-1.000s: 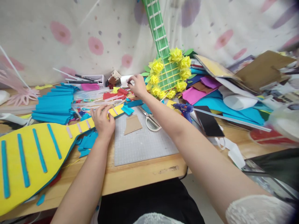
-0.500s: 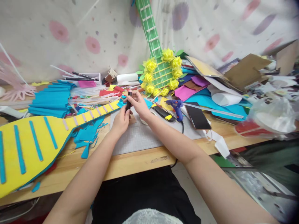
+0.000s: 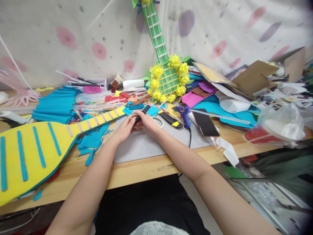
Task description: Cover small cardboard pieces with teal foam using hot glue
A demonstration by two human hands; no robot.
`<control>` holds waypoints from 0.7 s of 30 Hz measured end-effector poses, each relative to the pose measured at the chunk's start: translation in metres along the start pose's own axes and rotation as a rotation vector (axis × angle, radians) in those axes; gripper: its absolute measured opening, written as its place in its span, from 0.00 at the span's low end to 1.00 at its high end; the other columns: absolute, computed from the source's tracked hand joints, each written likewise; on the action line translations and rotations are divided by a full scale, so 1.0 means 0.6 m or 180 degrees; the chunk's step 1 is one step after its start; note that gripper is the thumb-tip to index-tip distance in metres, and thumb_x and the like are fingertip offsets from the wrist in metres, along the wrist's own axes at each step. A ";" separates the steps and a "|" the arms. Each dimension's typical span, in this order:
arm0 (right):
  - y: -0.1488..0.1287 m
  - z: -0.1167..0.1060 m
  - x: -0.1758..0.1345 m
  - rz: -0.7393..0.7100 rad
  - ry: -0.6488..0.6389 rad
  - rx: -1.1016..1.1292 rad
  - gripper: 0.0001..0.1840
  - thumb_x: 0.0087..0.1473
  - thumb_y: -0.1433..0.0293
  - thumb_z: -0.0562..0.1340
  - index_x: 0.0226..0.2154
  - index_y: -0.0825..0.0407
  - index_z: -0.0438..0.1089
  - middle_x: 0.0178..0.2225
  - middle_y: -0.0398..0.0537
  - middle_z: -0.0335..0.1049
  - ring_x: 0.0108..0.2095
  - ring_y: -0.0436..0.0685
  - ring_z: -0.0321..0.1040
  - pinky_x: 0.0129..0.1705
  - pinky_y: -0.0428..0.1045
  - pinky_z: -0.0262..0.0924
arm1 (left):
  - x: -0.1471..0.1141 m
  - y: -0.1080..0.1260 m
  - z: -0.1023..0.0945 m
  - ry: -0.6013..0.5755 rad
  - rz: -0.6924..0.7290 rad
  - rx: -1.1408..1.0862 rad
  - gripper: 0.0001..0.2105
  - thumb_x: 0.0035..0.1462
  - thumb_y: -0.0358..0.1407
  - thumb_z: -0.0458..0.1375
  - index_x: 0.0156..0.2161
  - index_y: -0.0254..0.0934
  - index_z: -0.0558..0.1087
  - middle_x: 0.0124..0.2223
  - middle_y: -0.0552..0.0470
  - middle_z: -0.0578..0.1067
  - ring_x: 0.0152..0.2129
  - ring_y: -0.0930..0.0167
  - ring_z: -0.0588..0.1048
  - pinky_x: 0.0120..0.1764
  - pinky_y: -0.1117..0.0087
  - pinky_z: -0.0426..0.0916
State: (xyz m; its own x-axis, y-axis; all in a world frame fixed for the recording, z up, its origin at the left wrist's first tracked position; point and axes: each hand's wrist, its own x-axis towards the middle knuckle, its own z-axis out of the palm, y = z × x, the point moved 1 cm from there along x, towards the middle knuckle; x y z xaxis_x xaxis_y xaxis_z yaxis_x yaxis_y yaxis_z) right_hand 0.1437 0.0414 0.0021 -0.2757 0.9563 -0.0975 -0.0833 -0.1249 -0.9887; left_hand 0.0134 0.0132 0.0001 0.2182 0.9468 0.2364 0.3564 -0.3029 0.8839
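Between my two hands is a short, thick black stick point(image 3: 146, 109), tilted with its upper end towards the back right. My left hand point(image 3: 125, 128) closes on it from the left, and my right hand point(image 3: 147, 122) from the right, with the fingers meeting around it. Its lower part and several fingertips are hidden. Both hands are over a grey cutting mat point(image 3: 137, 150). A white ring-shaped roll point(image 3: 160, 122) lies just behind my right hand. Left of my left hand, the striped neck of a yellow guitar-shaped cutout point(image 3: 58, 137) reaches towards the mat.
A black utility knife point(image 3: 168, 119), a blue glue gun point(image 3: 185, 114) and a phone point(image 3: 206, 122) lie to the right. Behind stands a green paper guitar point(image 3: 168, 78) with yellow flowers. Blue paper scraps point(image 3: 91, 142) lie left; a bagged red-and-white tub point(image 3: 271, 130) sits far right.
The black stick has gone from nearly upright to tilted right. My right hand has come down over it, and both hands are lower and closer together.
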 end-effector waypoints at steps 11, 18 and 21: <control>0.015 -0.040 0.020 -0.0864 0.0702 -0.0125 0.19 0.44 0.53 0.63 0.23 0.52 0.63 0.13 0.34 0.55 0.15 0.44 0.54 0.21 0.42 0.58 | -0.014 -0.032 -0.041 -0.0113 -0.0055 0.1539 0.29 0.50 0.39 0.58 0.57 0.37 0.60 0.56 0.43 0.68 0.54 0.62 0.65 0.55 0.57 0.59; 0.016 -0.047 0.023 -0.0935 0.0556 -0.0326 0.15 0.45 0.58 0.63 0.23 0.51 0.62 0.13 0.34 0.56 0.15 0.44 0.55 0.19 0.42 0.56 | -0.013 -0.043 -0.026 -0.0192 0.0098 0.1789 0.31 0.49 0.40 0.59 0.58 0.39 0.57 0.57 0.43 0.66 0.55 0.60 0.62 0.56 0.56 0.57; 0.016 -0.049 0.025 -0.0945 0.0685 -0.0108 0.16 0.46 0.56 0.62 0.24 0.51 0.62 0.13 0.35 0.58 0.14 0.45 0.57 0.18 0.42 0.54 | -0.014 -0.042 -0.030 0.0024 0.0146 0.1626 0.33 0.44 0.39 0.63 0.56 0.38 0.58 0.53 0.43 0.67 0.51 0.61 0.65 0.53 0.57 0.61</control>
State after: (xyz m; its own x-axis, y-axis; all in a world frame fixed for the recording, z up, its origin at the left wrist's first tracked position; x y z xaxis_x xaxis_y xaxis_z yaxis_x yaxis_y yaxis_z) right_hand 0.1666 0.0624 -0.0124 -0.0362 0.9837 0.1761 -0.0966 0.1720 -0.9804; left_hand -0.0136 0.0147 -0.0169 0.2382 0.9315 0.2750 0.7455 -0.3568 0.5630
